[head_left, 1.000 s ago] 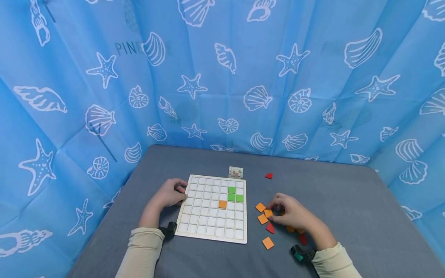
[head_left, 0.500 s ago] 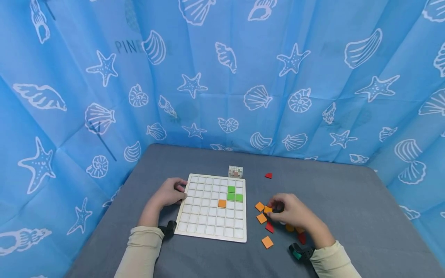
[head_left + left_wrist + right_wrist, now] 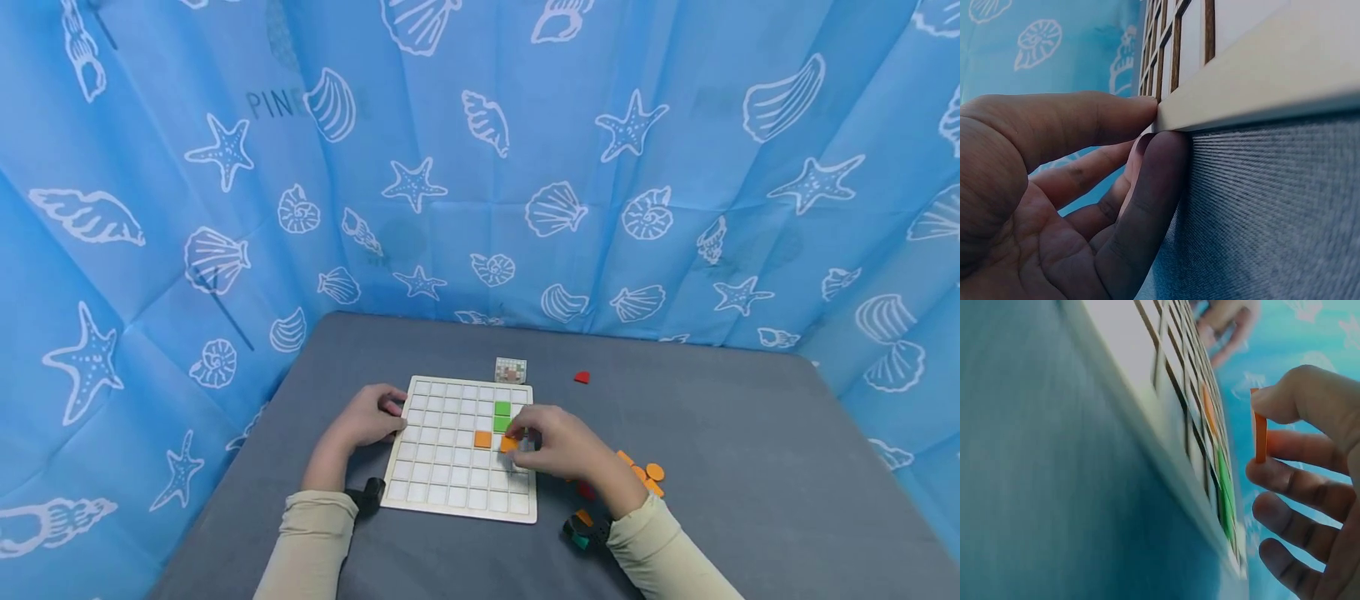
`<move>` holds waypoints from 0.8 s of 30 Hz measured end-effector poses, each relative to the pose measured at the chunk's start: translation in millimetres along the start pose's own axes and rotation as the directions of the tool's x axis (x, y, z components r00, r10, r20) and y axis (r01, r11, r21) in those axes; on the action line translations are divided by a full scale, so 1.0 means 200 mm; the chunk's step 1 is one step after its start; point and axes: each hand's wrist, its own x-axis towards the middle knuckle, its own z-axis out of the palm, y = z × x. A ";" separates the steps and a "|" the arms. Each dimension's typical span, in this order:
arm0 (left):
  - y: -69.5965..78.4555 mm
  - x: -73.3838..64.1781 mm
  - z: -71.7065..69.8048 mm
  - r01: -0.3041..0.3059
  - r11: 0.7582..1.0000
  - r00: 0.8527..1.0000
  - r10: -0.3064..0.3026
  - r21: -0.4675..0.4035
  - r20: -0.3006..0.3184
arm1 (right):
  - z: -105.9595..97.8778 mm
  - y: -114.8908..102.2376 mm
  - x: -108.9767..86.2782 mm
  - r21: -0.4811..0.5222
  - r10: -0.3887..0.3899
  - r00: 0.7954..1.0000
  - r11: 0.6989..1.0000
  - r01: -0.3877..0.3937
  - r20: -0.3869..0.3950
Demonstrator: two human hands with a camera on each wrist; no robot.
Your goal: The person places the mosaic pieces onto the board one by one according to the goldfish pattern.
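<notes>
A white square grid board point(image 3: 427, 493) lies flat on the grey table. My left hand point(image 3: 367, 418) holds its left edge, the fingertips against the rim point(image 3: 1222, 103) in the left wrist view. My right hand point(image 3: 558, 442) is above the board's right side, pinching an orange square tile point(image 3: 1260, 428) between thumb and fingers; the other fingers are spread. Another orange tile point(image 3: 482, 439) sits in a cell. Green tiles point(image 3: 502, 408) fill cells farther back, one of them hidden behind my right hand in the head view.
A small printed grid card point(image 3: 511, 371) stands behind the board. Beyond the board to the right lies a red piece point(image 3: 582, 377). Loose orange pieces point(image 3: 655, 472), some round, lie right of the board, partly covered by my right forearm. A blue shell-patterned curtain point(image 3: 480, 167) encloses the table.
My right hand has taken an orange square tile from the loose pieces and moved left with it, over the board. The left hand has stayed at the board's edge.
</notes>
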 end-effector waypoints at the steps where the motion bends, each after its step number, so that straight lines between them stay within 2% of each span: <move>1: 0.00 0.00 0.00 0.001 1.000 1.000 -0.001 -0.001 -0.002 | 0.02 -0.01 0.02 -0.017 -0.014 1.000 1.000 0.014 0.007; 9: -0.02 0.02 0.00 0.001 1.000 1.000 -0.001 0.010 0.005 | 0.13 -0.10 0.12 -0.096 -0.062 0.997 0.993 0.065 0.035; 14: -0.01 0.03 -0.01 0.004 1.000 1.000 -0.004 0.025 -0.005 | 0.15 -0.11 0.13 -0.127 -0.059 0.998 0.990 0.060 0.016; 24: 0.00 0.01 -0.01 0.023 1.000 1.000 -0.023 0.000 0.008 | 0.17 -0.11 0.12 -0.140 -0.067 0.997 0.987 0.073 0.047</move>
